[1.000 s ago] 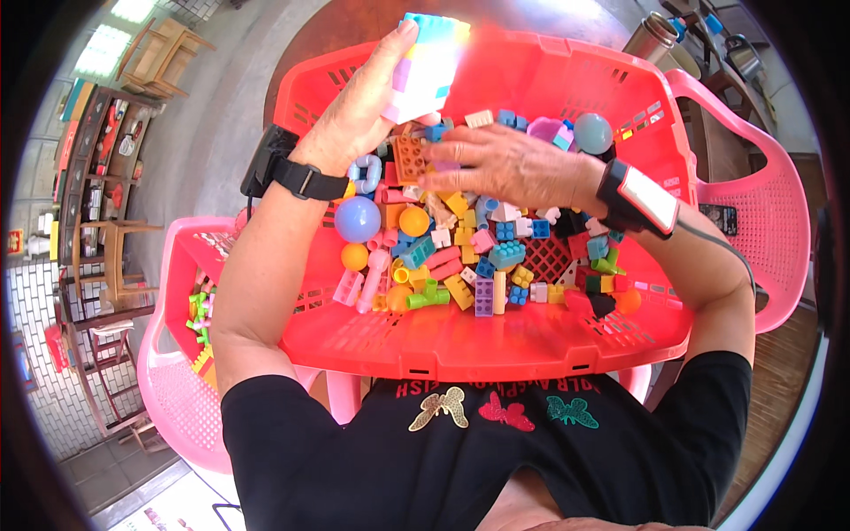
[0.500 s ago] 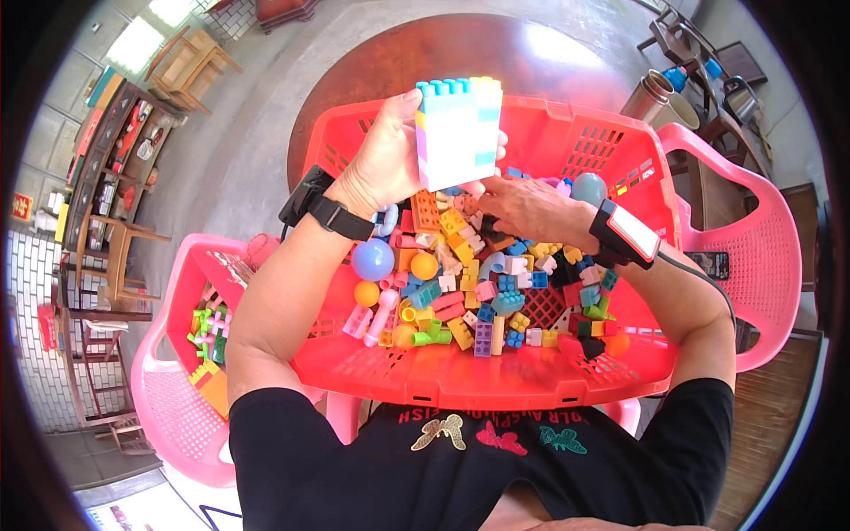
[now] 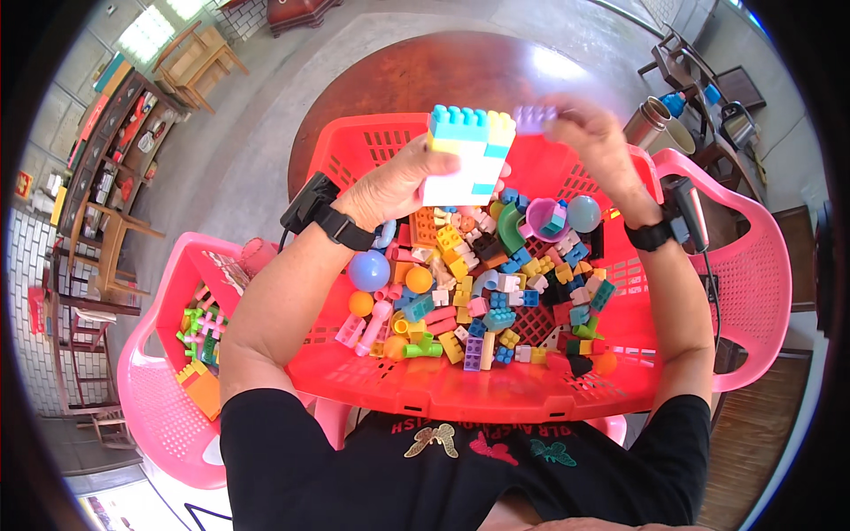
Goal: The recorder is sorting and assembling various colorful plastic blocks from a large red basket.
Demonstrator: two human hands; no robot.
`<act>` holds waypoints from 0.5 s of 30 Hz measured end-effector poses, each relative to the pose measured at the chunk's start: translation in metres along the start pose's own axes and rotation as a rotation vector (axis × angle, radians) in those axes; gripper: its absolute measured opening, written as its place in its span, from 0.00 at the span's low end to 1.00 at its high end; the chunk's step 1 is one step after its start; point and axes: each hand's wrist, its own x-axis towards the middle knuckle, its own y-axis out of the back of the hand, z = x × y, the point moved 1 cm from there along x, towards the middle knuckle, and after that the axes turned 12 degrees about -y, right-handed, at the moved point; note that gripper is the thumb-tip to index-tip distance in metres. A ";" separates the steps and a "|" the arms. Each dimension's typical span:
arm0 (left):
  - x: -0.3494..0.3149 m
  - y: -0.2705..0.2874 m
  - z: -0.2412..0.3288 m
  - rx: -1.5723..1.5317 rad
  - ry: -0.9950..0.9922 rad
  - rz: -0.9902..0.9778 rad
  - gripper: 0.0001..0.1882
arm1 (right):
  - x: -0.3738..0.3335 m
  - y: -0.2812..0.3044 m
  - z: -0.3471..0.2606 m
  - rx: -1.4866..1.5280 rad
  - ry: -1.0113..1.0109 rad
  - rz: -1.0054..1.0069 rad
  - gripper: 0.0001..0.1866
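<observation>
My left hand (image 3: pixel 390 186) grips a block structure (image 3: pixel 467 164) upright above the basket, thumb across its front. The structure has turquoise and yellow studded bricks on top and a glaring white face lower down. To its right my right hand (image 3: pixel 595 146), partly smeared by motion, pinches a purple toy brick (image 3: pixel 533 119) level with the structure's top; the two stand apart. Beneath both hands a red plastic basket (image 3: pixel 425 400) holds many loose toy bricks, a blue ball (image 3: pixel 368 271), an orange ball (image 3: pixel 419 280) and a pink-purple cup-like piece (image 3: pixel 542 218).
The basket stands against a round brown table (image 3: pixel 381 75). A pink chair (image 3: pixel 748 265) is on the right; another pink chair (image 3: pixel 150 398) on the left carries a container of bricks (image 3: pixel 205 332). Metal pots (image 3: pixel 649 115) and a kettle (image 3: pixel 742 111) stand far right.
My right hand has risen out of the basket to the upper right, now with a purple brick. The structure has tilted and shifted slightly lower right, and my left thumb has moved onto its front.
</observation>
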 end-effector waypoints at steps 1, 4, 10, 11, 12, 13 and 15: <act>0.000 0.001 -0.003 -0.040 0.004 0.021 0.40 | -0.001 0.004 -0.004 0.475 -0.295 0.031 0.11; -0.004 -0.001 -0.005 0.048 0.051 0.053 0.35 | -0.006 0.004 -0.024 0.677 -0.115 0.013 0.11; -0.003 -0.005 -0.007 -0.040 0.079 0.073 0.28 | -0.014 -0.018 -0.030 0.657 -0.139 -0.211 0.11; -0.003 -0.006 -0.006 -0.040 0.081 0.073 0.28 | -0.014 -0.021 -0.030 0.646 -0.134 -0.207 0.11; -0.004 -0.007 -0.006 -0.044 0.095 0.081 0.27 | -0.015 -0.021 -0.030 0.647 -0.136 -0.207 0.11; -0.004 -0.007 -0.006 -0.049 0.109 0.088 0.27 | -0.015 -0.021 -0.030 0.630 -0.121 -0.205 0.12; -0.004 -0.007 -0.007 -0.043 0.105 0.089 0.26 | -0.015 -0.021 -0.032 0.613 -0.108 -0.205 0.12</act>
